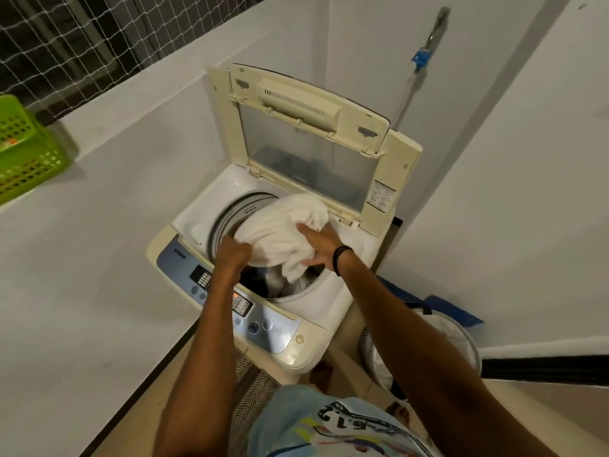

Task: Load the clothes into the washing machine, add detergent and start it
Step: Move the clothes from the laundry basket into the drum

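A cream top-loading washing machine (306,311) stands in the corner with its lid (306,140) raised upright. A bulky white cloth (280,225) bulges over the mouth of the drum (237,209). My left hand (232,250) grips the cloth's left lower edge at the drum rim. My right hand (318,240), with a black band on the wrist, presses on the cloth's right side. Darker clothes show inside the drum under the white cloth. The blue control panel (230,298) lies along the front edge, partly under my left forearm. No detergent container is visible.
A green plastic basket (26,150) sits on the ledge at far left below a netted window. A round laundry hamper (425,351) with a blue bag behind it stands on the floor right of the machine. A tap and hose (421,61) hang on the wall behind.
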